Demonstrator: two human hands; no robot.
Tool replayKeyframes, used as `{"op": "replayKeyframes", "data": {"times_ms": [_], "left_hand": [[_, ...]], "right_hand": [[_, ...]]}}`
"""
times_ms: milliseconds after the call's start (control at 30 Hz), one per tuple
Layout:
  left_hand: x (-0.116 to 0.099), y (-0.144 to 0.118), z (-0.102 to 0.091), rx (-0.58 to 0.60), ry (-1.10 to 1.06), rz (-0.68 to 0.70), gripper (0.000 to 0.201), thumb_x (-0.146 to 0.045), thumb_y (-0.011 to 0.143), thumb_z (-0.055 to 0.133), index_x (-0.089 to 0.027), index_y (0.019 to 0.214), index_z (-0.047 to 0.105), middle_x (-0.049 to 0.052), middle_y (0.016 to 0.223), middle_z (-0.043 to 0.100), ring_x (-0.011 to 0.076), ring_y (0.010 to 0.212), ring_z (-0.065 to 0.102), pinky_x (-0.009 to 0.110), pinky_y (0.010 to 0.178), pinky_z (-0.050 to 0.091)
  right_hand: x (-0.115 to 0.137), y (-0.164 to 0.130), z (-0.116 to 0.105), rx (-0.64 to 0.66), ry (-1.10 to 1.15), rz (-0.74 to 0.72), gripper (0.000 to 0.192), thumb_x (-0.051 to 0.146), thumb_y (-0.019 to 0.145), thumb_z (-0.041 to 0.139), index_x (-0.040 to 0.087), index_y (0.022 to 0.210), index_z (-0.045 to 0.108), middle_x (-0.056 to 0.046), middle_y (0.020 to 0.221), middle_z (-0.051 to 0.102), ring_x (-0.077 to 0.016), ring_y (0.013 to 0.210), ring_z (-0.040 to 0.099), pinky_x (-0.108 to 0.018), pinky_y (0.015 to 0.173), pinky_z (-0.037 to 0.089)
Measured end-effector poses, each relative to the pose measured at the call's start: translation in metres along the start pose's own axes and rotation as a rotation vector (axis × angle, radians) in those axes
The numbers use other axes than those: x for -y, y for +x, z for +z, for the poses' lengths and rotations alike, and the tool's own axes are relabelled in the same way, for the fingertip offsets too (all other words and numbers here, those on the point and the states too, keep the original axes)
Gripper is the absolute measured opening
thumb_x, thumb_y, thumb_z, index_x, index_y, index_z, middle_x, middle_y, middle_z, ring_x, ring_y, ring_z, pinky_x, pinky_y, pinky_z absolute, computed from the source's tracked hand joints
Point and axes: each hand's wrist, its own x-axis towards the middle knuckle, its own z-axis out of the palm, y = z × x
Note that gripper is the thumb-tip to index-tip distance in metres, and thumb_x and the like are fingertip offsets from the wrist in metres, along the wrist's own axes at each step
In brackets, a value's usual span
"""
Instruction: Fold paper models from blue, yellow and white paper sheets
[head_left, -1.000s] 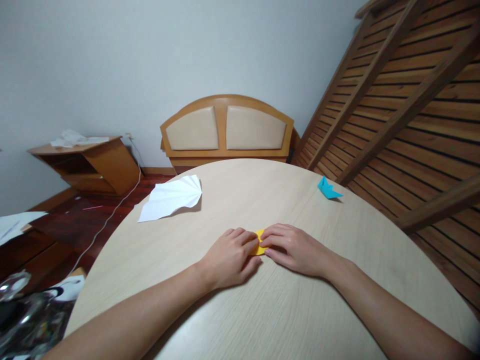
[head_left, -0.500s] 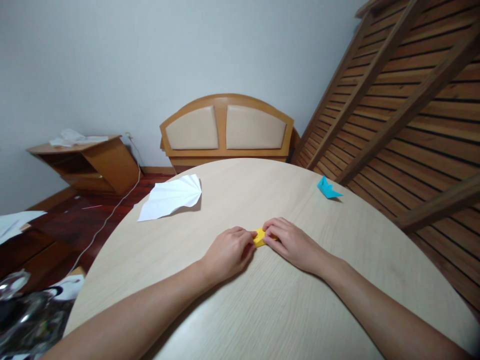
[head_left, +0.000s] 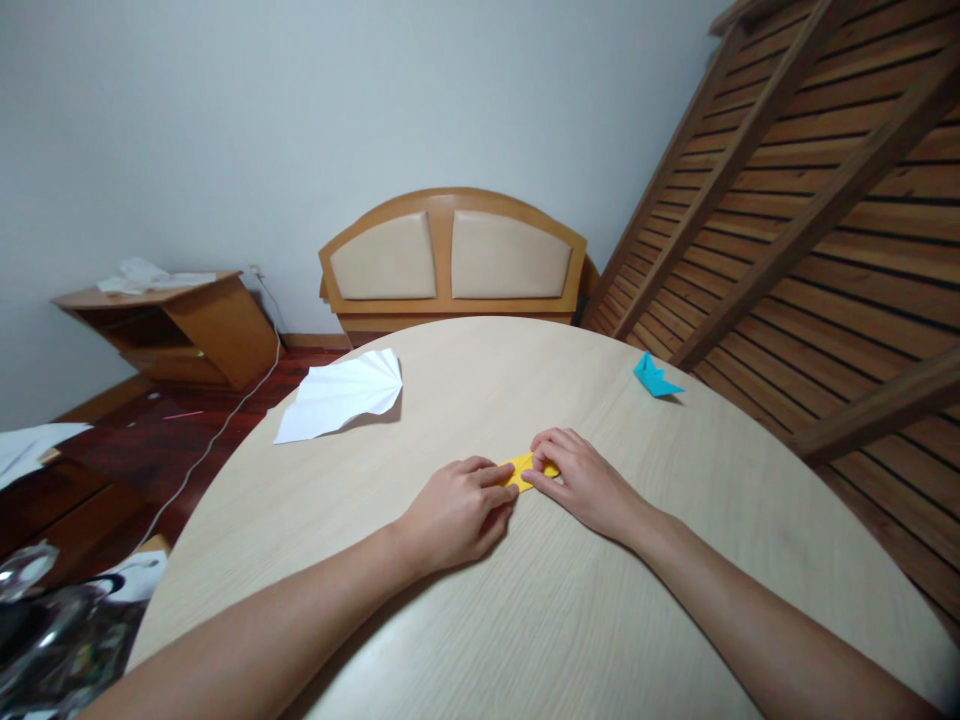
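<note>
both hands press a small folded yellow paper strip (head_left: 525,470) flat against the round pale wooden tabletop (head_left: 525,620), near its middle. the left hand (head_left: 457,510) pins the strip's near end with curled fingers; the right hand (head_left: 581,480) covers its far end, fingertips down. a pleated white paper fan (head_left: 341,398) lies far left, a small blue folded paper boat (head_left: 654,377) far right.
</note>
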Motion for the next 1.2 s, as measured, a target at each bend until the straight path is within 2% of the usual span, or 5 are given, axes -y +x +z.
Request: {"op": "replayKeyframes", "data": {"times_ms": [267,433,600,1000,1200], "left_hand": [[-0.009,0.000,0.004,0.006,0.056,-0.026,0.023,-0.020,0.097,0.043,-0.016,0.103,0.065,0.013,0.114,0.070,0.0265,0.110,0.065,0.042,0.096,0.055],[-0.002,-0.002,0.009,-0.021,0.063,-0.067,0.025,-0.020,0.098,0.043,-0.015,0.113,0.063,0.014,0.125,0.068,0.0264,0.119,0.062,0.042,0.099,0.054],[0.004,-0.001,0.010,-0.027,0.101,-0.115,0.032,-0.021,0.098,0.045,-0.013,0.125,0.060,0.015,0.133,0.064,0.0279,0.125,0.059,0.045,0.105,0.049],[0.004,-0.001,0.009,-0.007,0.063,-0.139,0.032,-0.024,0.097,0.048,-0.012,0.123,0.061,0.017,0.137,0.061,0.0298,0.129,0.054,0.048,0.110,0.044],[0.008,0.001,0.010,0.011,-0.002,-0.035,0.043,-0.024,0.098,0.046,-0.011,0.139,0.051,0.016,0.147,0.053,0.0261,0.140,0.044,0.044,0.119,0.035]], "right_hand": [[-0.006,0.002,-0.011,-0.031,-0.080,-0.004,0.012,0.026,0.096,0.059,0.021,0.085,0.061,-0.006,0.099,0.067,-0.0228,0.097,0.061,-0.039,0.086,0.049],[0.014,-0.006,-0.015,0.034,-0.132,-0.134,0.029,0.025,0.102,0.044,0.023,0.121,0.066,-0.010,0.125,0.069,-0.0250,0.119,0.061,-0.048,0.103,0.045],[0.034,-0.019,-0.002,0.267,-0.192,-0.056,0.064,0.051,0.102,0.041,0.015,0.155,0.036,-0.016,0.161,0.033,-0.0310,0.150,0.028,-0.056,0.120,0.026],[0.019,-0.017,-0.009,0.246,-0.350,0.193,0.070,0.059,0.099,0.040,0.015,0.154,0.038,-0.015,0.161,0.031,-0.0366,0.151,0.019,-0.063,0.119,0.023],[0.032,-0.015,0.003,0.239,-0.244,0.013,0.071,0.058,0.102,0.030,0.015,0.158,0.026,-0.012,0.164,0.025,-0.0273,0.153,0.019,-0.053,0.123,0.021]]}}
